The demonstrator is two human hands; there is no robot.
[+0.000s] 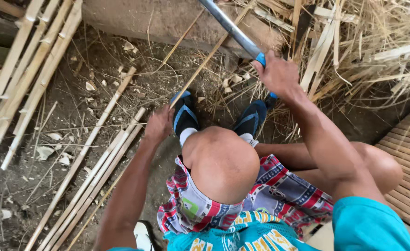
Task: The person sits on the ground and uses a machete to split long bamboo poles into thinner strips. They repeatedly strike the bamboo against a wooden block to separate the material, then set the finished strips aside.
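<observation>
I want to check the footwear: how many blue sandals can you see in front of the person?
2. One blue sandal is beside the left hand; the other blue sandal is below the right hand. A pale one at the bottom edge is not counted.

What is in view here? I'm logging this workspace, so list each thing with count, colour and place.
metal blade: one, grey with a blue grip, upper middle, held in the right hand
thin bamboo strip: one, tan, running from the left hand up toward the blade
bamboo slats: several, pale tan, lying on the dirt at left
bamboo poles: a bundle, pale, upper left
straw and split strips: a heap, yellow, upper right
wooden beam: one, brown, top middle
slatted platform: one, brown, right edge
sandals: two, dark with blue straps, on the feet
shorts: patterned red, white, blue
left hand: grips the strip
right hand: grips the blade handle
</observation>
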